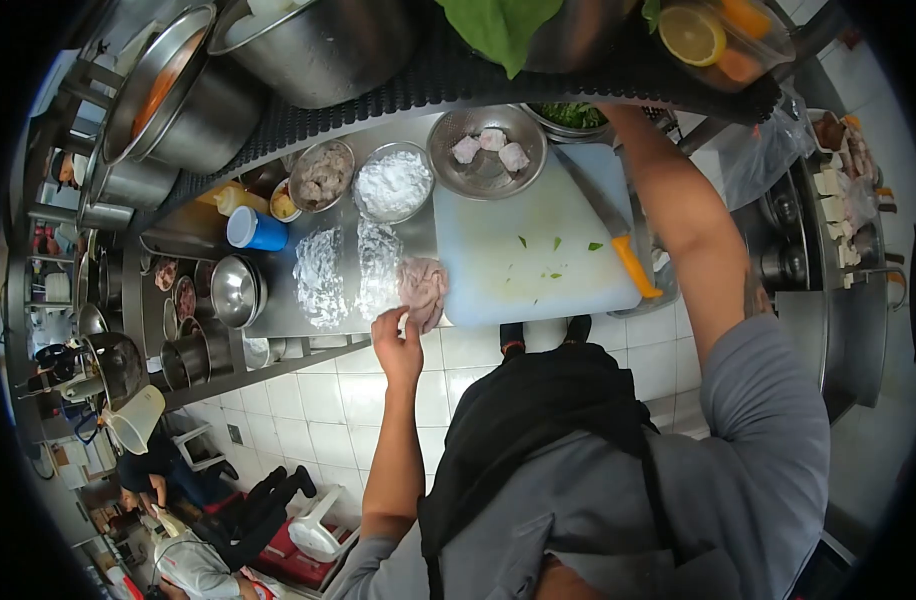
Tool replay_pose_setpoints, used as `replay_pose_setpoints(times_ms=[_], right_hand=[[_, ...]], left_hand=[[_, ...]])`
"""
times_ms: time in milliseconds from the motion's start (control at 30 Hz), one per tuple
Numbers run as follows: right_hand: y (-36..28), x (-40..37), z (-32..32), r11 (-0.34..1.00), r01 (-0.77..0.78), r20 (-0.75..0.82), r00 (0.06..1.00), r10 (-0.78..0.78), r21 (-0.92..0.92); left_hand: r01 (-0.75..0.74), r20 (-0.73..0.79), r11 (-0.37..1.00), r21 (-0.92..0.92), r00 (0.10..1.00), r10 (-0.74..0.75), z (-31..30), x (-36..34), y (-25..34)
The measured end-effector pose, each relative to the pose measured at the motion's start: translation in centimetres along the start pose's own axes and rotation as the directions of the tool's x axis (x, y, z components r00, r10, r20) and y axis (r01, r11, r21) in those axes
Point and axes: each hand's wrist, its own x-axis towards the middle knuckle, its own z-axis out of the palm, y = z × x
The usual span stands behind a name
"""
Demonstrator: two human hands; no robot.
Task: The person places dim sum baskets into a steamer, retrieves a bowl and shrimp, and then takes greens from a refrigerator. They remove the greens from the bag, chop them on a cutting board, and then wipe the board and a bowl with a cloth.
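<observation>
My left hand (pixel 398 340) is at the counter's front edge, its fingertips at the lower edge of a crumpled pinkish-grey cloth (pixel 422 290); whether they pinch it is unclear. My right forearm reaches up past the cutting board, and the shelf hides that hand. On the white cutting board (pixel 518 250) are green leaf bits and a knife with an orange handle (pixel 635 267). Behind the board, a perforated metal bowl (pixel 458 178) holds several pale floured pieces (pixel 491 139). A bowl of white powder (pixel 392 184) and a bowl of greyish pieces (pixel 323 175) stand to its left.
Two powder-covered strips (pixel 321 278) lie left of the cloth. Farther left are a blue-lidded container (pixel 257 229) and stacked metal bowls (pixel 238 290). An overhead shelf (pixel 458 88) holds large pots (pixel 318 50). Other people (pixel 193 555) are at the lower left.
</observation>
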Motion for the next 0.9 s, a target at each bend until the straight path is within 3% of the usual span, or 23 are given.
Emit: replay_pose_setpoints(times_ms=[33, 100, 167, 233, 267, 367, 400, 500, 600, 667, 800, 833, 900], right_hand=[[0.1, -0.1, 0.1, 1.000, -0.005, -0.015, 1.000, 0.005, 0.001], [-0.4, -1.0, -0.8, 0.998, -0.053, 0.011, 0.999, 0.052, 0.028], [-3.8, -2.3, -6.3, 0.960, -0.263, 0.297, 0.928, 0.225, 0.093], [-6.3, -6.5, -11.2, 0.735, -0.524, 0.467, 0.826, 0.315, 0.430], [-7.7, -9.5, -13.6, 0.716, -0.532, 0.453, 0.829, 0.329, 0.453], [-7.6, -19.5, -16.8, 0.860, -0.426, 0.489, 0.834, 0.253, 0.282], [-7.6, -21.6, -17.9, 0.921, -0.337, 0.490, 0.847, 0.206, 0.197], [-7.2, -25.8, -18.1, 0.916, -0.402, 0.659, 0.684, 0.313, -0.018], [-6.2, -25.9, -17.8, 0.816, -0.577, 0.760, 0.515, 0.397, -0.035], [-5.6, -26.8, -18.0, 0.767, -0.641, 0.726, 0.538, 0.428, 0.023], [-3.5, -27.5, -21.6, 0.745, -0.665, 0.717, 0.546, 0.433, 0.056], [-3.0, -27.9, -23.6, 0.740, -0.671, 0.725, 0.533, 0.437, 0.048], [-1.1, -30.6, -26.8, 0.713, -0.695, 0.743, 0.525, 0.415, 0.092]], left_hand=[[0.075, 0.053, 0.997, -0.030, 0.996, -0.073, -0.1, 0.4, 0.8], [0.039, 0.024, 0.999, 0.006, 0.999, -0.039, 0.9, 0.9, 1.0], [0.024, 0.020, 0.999, 0.039, 0.999, -0.025, 2.2, 1.1, 0.8], [0.028, 0.041, 0.998, 0.063, 0.999, -0.030, 3.8, 1.4, 0.5], [0.037, 0.038, 0.991, 0.130, 0.998, -0.042, 4.2, 1.6, 0.8], [0.117, 0.066, 0.951, 0.286, 0.988, -0.142, 5.0, 2.0, 1.3], [0.131, 0.052, 0.969, 0.212, 0.988, -0.145, 5.3, 2.1, 0.8], [0.121, -0.019, 0.991, -0.058, 0.992, -0.123, 4.9, 1.8, -0.2], [0.047, -0.094, 0.930, -0.365, 0.992, -0.087, 3.9, 0.4, 2.2], [0.065, -0.074, 0.874, -0.482, 0.991, -0.114, 4.1, 0.5, 4.9], [-0.176, -0.127, 0.967, -0.185, 0.980, 0.154, 8.8, 3.3, 8.2], [-0.163, -0.037, 0.986, -0.029, 0.986, 0.162, 10.5, 4.1, 8.6], [-0.179, -0.088, 0.933, 0.313, 0.972, 0.216, 14.6, 4.5, 9.9]])
